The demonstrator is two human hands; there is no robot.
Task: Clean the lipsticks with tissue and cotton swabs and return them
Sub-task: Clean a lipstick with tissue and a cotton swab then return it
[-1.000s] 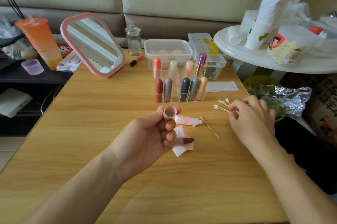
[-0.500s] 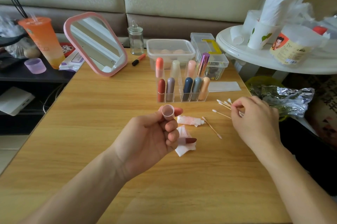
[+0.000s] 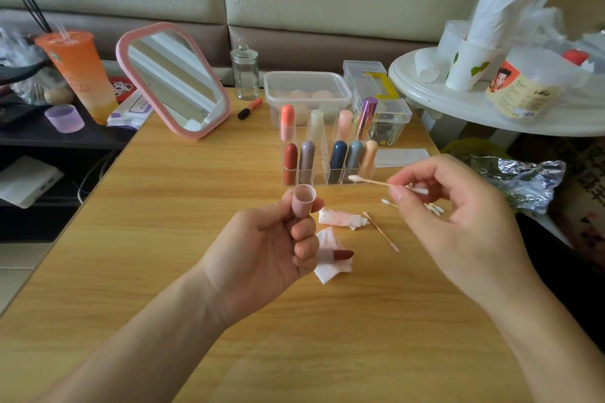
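Note:
My left hand (image 3: 262, 258) holds a pink lipstick cap (image 3: 303, 199) upright between thumb and fingers, open end up, and the uncapped lipstick (image 3: 340, 255) with its dark red tip pointing right from the lower fingers. My right hand (image 3: 458, 225) pinches a cotton swab (image 3: 376, 182) held level, tip toward the cap. Stained tissue pieces (image 3: 340, 218) and a used swab (image 3: 381, 231) lie on the wooden table (image 3: 163, 238). A clear organizer (image 3: 327, 153) with several capped lipsticks stands behind. Spare swabs (image 3: 432, 207) lie under my right hand.
A pink-framed mirror (image 3: 173, 81), a glass jar (image 3: 245, 75), a lidded plastic box (image 3: 306, 91) and an orange drink cup (image 3: 78, 75) stand at the back. A white round side table (image 3: 491, 107) with cups sits right. Crumpled foil (image 3: 523, 179) lies off the table's right edge.
My right hand has lifted one cotton swab off the pile on the table and brought it left, toward the cap. My left hand has stayed put with cap and lipstick.

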